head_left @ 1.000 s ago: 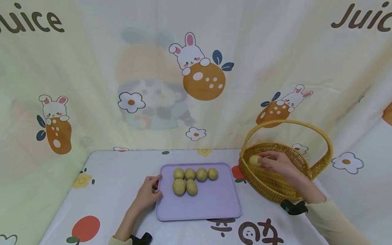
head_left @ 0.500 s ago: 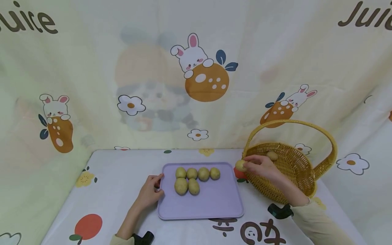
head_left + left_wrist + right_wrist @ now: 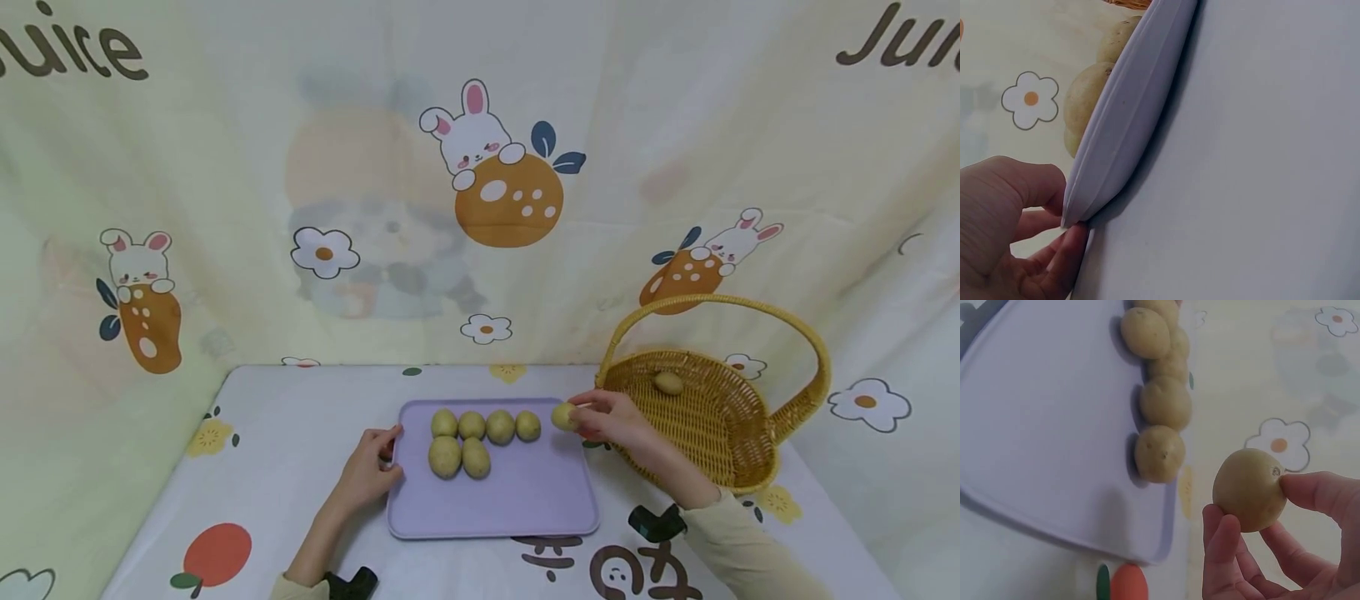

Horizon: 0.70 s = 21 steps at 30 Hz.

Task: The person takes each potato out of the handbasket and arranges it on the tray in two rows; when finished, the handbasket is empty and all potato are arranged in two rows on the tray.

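My right hand [image 3: 611,418] pinches a small round potato [image 3: 1249,490] between thumb and fingertips, over the right end of the lilac tray [image 3: 525,508]. Several potatoes sit on that tray: a back row ending in a potato [image 3: 528,426] nearest the held one, and a pair in front at the left, with a larger potato [image 3: 445,457] among them. At the tray's left edge, my left hand [image 3: 366,467] grips the rim; the left wrist view shows the thumb [image 3: 1044,184] against it and fingers below.
A yellow wicker basket [image 3: 697,442] with a tall arched handle stands right of the tray, one potato [image 3: 668,383] inside near its back wall. A printed curtain [image 3: 375,167] hangs behind the table's far edge. White patterned cloth [image 3: 300,417] covers the table.
My right hand has lifted the potato out of the basket and carried it left to the tray's right end. The left hand has stayed at the tray's left edge.
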Motion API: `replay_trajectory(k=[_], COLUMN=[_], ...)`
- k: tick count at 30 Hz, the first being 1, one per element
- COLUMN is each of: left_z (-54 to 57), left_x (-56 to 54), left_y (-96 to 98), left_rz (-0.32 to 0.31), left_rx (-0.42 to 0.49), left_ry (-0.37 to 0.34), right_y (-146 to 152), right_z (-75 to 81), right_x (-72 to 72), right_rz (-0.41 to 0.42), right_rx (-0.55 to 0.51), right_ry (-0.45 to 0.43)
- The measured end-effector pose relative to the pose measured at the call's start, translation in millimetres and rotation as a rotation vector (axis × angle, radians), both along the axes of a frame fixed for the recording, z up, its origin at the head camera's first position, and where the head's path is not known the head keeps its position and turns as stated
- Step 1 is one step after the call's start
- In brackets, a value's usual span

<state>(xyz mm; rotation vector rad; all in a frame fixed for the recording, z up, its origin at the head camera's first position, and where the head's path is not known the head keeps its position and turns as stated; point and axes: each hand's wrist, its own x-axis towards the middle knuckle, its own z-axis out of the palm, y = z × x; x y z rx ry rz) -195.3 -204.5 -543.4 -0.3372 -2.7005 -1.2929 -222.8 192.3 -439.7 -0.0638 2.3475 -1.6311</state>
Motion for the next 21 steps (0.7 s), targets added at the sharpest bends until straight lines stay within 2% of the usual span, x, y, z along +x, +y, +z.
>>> replay_trajectory(k=[10, 21], left_z=[0.9, -5.3], left_x=[-0.3, -1.4], left_y=[0.4, -1.8], left_rz=[-0.007, 0.005], left_rx=[0.001, -0.028], left_ry=[-0.012, -0.003], right_y=[-17.3, -32.2], right_z=[-12.4, -22.7], right_x=[1.8, 0.2], right_rz=[0.013, 0.036], right_rx=[0.019, 0.002], right_ry=[0.029, 0.02])
